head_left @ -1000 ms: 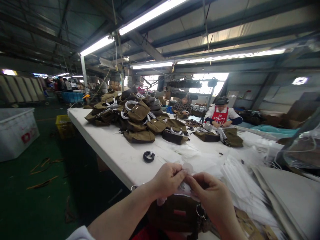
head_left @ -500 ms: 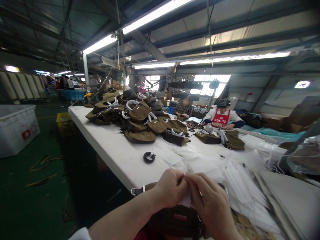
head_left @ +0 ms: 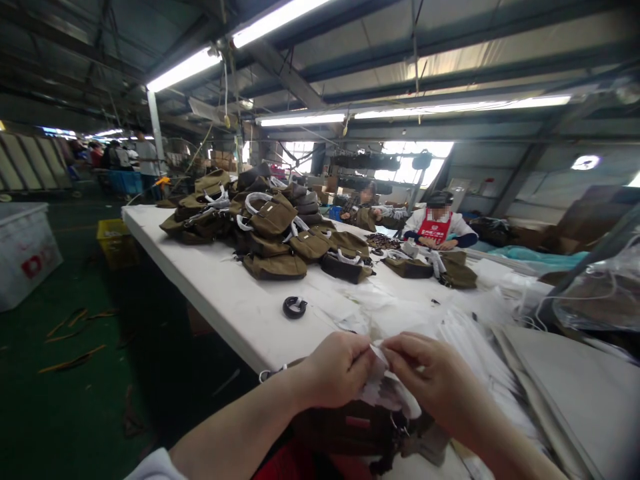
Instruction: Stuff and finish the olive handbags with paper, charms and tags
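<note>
An olive-brown bag (head_left: 325, 427) with a small pinkish label and metal clips lies at the table's near edge, right below my hands. Thin white wrapping material (head_left: 383, 392) rises from its top, around what looks like the handle. My left hand (head_left: 343, 370) is closed, pinching the white wrapping between thumb and fingers. Close beside it, my right hand (head_left: 417, 367) pinches another edge of the same wrapping with its fingertips. Part of the bag's top is hidden behind my hands and forearms.
Olive bags with white-wrapped handles (head_left: 273, 220) are heaped on the white table (head_left: 225, 293). A black coiled strap (head_left: 295, 307) lies nearer. White sheets (head_left: 470, 340) spread at right. A person in a red apron (head_left: 435, 227) sits across. Bins stand on the floor at left.
My hands have moved slightly apart, the right one shifting right. More white wrapping shows between them, and the bag's metal clips are more visible. The view has shifted a little.
</note>
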`<state>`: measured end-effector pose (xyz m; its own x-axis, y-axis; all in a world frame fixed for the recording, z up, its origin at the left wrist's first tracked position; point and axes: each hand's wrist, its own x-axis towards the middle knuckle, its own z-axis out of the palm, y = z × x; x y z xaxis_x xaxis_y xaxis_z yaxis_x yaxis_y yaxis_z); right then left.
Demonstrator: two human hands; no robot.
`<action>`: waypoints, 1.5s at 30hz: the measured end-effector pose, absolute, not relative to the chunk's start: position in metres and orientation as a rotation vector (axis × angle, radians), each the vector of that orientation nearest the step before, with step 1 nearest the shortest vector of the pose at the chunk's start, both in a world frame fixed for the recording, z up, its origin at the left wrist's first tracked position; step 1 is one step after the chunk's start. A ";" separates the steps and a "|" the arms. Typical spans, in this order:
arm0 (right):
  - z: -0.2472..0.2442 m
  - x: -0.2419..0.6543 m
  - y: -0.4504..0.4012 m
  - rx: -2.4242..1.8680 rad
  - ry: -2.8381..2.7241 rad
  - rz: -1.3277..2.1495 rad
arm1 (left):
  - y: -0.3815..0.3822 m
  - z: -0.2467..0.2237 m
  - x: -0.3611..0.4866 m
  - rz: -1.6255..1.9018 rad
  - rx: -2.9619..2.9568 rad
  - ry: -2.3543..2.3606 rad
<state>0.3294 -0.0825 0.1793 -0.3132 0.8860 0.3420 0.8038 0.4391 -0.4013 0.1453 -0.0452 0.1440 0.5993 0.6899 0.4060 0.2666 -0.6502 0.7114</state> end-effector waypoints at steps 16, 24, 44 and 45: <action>0.208 0.311 -0.099 -1.085 -2.005 -0.708 | -0.045 0.149 0.151 1.083 2.342 0.718; 0.197 0.311 -0.094 -1.331 -1.979 -0.213 | -0.038 0.131 0.159 1.151 2.296 0.664; 0.037 0.421 -0.160 -1.723 -1.236 0.192 | 0.052 0.104 0.179 1.669 2.636 0.836; 0.021 0.424 -0.170 -1.751 -1.215 0.252 | 0.055 0.095 0.178 1.619 2.681 0.824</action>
<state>0.4237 -0.1704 0.0211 0.4836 0.8119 0.3270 0.6151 -0.0494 -0.7869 0.1777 0.0546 0.0946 0.3722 0.3723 0.8502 0.4687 -0.8660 0.1741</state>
